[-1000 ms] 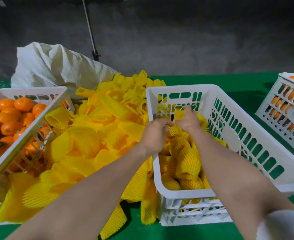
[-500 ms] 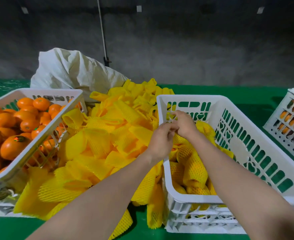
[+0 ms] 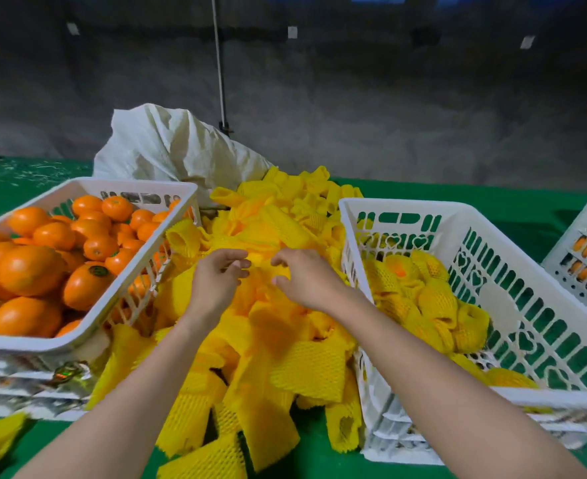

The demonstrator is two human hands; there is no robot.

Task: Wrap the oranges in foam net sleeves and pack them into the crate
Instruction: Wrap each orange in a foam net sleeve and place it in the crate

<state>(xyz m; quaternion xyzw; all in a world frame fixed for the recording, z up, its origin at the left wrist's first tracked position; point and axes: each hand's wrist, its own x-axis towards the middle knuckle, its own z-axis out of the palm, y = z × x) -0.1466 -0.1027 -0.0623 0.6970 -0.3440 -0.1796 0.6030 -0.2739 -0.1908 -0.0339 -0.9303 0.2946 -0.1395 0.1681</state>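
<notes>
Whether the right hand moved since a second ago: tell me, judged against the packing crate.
Yes. The right hand moved left, out of the packing crate, across its left wall, to above the foam sleeve pile.

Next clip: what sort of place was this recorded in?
Probably a fruit-packing station: a white crate of loose oranges, a heap of yellow foam net sleeves, and a second crate holding sleeved fruit, all on a green table.

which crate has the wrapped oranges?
The middle crate, right of the sleeve pile; left crate and far-right crate show bare oranges.
</notes>
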